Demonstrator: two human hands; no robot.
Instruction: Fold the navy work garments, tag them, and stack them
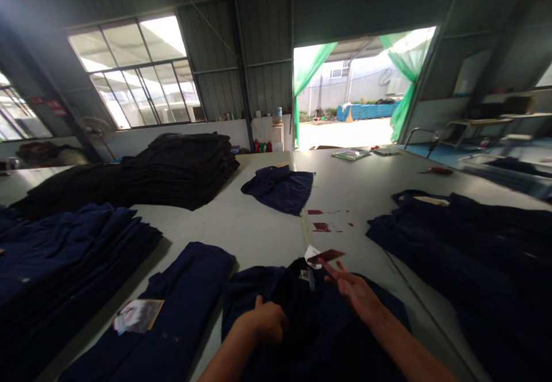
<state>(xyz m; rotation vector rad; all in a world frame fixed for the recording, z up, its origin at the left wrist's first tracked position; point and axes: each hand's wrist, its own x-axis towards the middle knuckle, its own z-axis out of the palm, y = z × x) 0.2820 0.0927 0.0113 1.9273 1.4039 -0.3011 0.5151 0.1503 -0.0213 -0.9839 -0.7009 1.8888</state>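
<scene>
A dark navy garment (302, 324) lies spread on the grey table right in front of me. My left hand (267, 320) rests on it as a closed fist, gripping the cloth. My right hand (351, 289) reaches forward over the garment's collar with fingers stretched out and apart, its tips touching a dark red and white hang tag (323, 255) at the neck. Whether the fingers pinch the tag is not clear.
A folded navy garment with a paper tag (138, 316) lies to the left, beside a stack of navy clothes (64, 255). Black clothing piles (181, 166) sit farther back, a crumpled navy piece (280, 189) mid-table, more navy garments (466, 244) right. An open doorway (349, 94) lies ahead.
</scene>
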